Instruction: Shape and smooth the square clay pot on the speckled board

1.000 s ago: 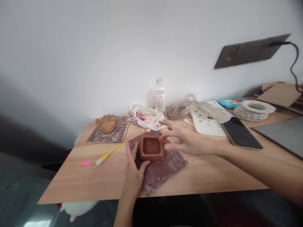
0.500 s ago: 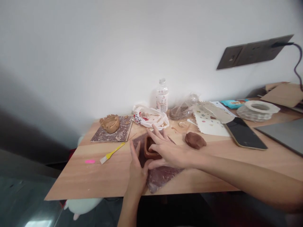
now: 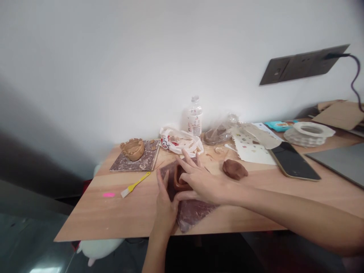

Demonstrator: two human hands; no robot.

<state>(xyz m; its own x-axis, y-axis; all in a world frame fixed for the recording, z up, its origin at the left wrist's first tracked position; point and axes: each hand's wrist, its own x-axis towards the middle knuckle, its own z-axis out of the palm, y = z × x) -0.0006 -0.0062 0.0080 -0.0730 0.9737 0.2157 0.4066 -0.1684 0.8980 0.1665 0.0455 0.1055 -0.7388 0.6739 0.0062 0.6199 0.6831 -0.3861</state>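
Note:
A small square reddish-brown clay pot (image 3: 178, 181) sits on a dark marbled tile (image 3: 191, 212) near the table's front edge. My right hand (image 3: 199, 181) lies over the pot's top and right side, fingers spread. Against the pot's left side rests my left hand (image 3: 164, 204), fingers straight and pointing up. A brown lump of clay (image 3: 234, 169) lies on the wood to the right, apart from both hands. Most of the pot is hidden by my right hand.
At the back left a second tile (image 3: 142, 161) carries a tan clay bowl (image 3: 132, 148). A yellow brush (image 3: 134, 184) and a pink bit (image 3: 109, 194) lie left. Behind are a plastic bag (image 3: 179, 141), a bottle (image 3: 195, 120), a sticker sheet (image 3: 250, 148), a tablet (image 3: 292, 160) and a white ring-shaped piece (image 3: 309, 133).
My right hand came in from the right and settled over the pot, uncovering the clay lump. My left hand has stayed at the pot's left side.

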